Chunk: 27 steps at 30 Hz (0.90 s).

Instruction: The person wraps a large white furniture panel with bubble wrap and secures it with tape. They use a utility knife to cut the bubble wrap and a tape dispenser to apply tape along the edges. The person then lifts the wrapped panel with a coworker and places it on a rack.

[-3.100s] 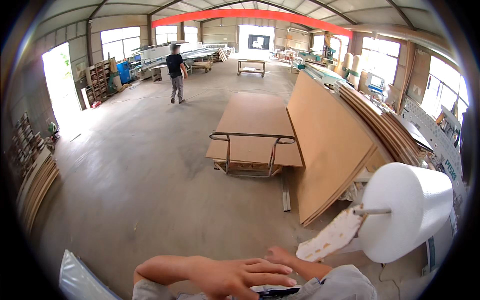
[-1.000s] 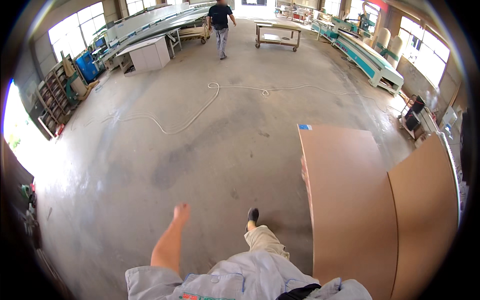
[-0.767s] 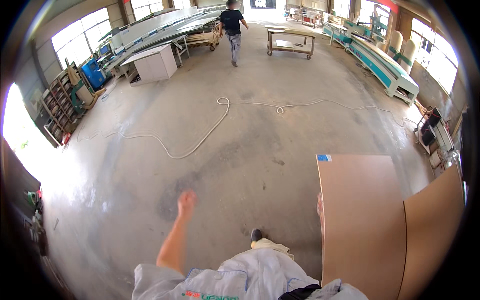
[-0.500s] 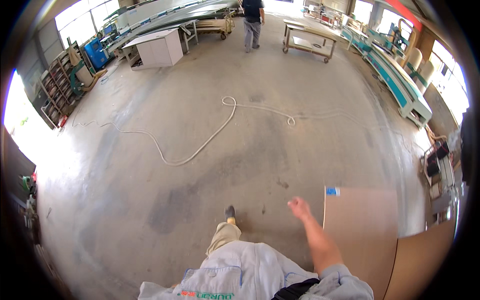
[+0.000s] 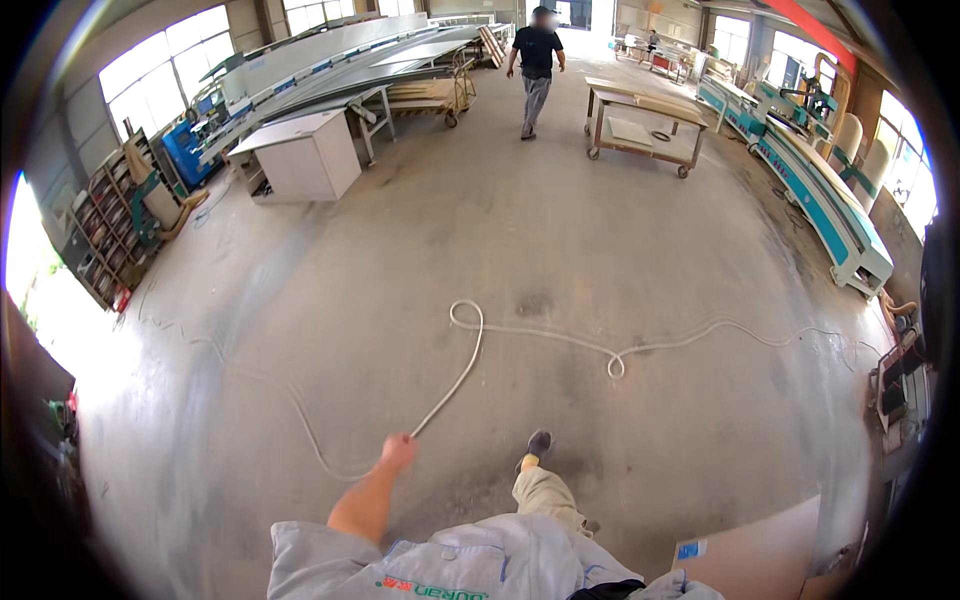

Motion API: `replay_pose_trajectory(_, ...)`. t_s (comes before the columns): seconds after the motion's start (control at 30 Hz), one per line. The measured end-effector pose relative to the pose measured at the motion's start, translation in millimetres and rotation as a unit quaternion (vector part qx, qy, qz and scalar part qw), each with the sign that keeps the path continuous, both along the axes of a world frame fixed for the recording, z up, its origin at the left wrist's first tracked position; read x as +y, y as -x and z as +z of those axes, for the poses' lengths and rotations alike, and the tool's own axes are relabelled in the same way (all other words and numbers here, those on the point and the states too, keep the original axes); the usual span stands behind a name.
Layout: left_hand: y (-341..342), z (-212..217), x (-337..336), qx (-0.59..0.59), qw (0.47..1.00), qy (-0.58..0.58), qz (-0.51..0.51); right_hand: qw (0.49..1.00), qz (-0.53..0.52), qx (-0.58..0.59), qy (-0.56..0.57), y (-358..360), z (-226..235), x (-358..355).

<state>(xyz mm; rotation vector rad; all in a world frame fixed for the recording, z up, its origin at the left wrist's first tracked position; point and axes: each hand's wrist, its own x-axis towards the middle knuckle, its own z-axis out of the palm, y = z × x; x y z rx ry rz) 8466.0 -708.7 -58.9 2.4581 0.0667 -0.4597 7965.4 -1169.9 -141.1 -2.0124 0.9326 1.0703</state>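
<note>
Fingers curled loosely into a near-fist, the person's left hand (image 5: 398, 452) swings forward at the end of a bare forearm, holding nothing. It appears just over the near stretch of a pale hose (image 5: 470, 350) lying on the concrete floor (image 5: 330, 300), though contact cannot be judged from above. The right hand is out of view. Just beside the hand, a dark shoe (image 5: 538, 445) and a tan trouser leg step forward above a grey work jacket (image 5: 450, 560).

The hose runs from beside the hand up to a small loop, then trails right in slack curves toward a teal machine line (image 5: 830, 200). It looks light, limp and easy to drag, likely to kink at its loops; a straight run near the hand would give the surest hold.

At the lower right lies the corner of a brown board (image 5: 760, 545) with a blue label. Farther off stand a white cabinet (image 5: 305, 155), a wheeled counter (image 5: 645, 125) with boards on it, and shelving (image 5: 115, 225) by the left windows. Another person (image 5: 537, 60) in dark clothes walks away at the far end.
</note>
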Motion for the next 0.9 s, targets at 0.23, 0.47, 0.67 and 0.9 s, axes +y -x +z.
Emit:
replay_pose_trajectory(0.23, -339, 49, -195, -0.083, 0.937, 0.318, 0.116, 0.999, 0.007, -0.043, 0.032, -364, 21, -192)
replay_pose_trajectory(0.47, -369, -74, -248, 0.217, 0.949, -0.14, -0.183, 0.938, 0.007, -0.308, 0.161, -849, 93, -417)
replay_pose_trajectory(0.67, -640, -77, -361, 0.273, 0.919, -0.202, -0.197, 0.881, -0.116, -0.436, 0.145, -1150, 170, -531)
replay_pose_trajectory(0.9, -1096, -58, -500, 0.089, 0.775, -0.416, -0.467, 0.993, -0.08, -0.084, 0.014, -1204, 61, -569)
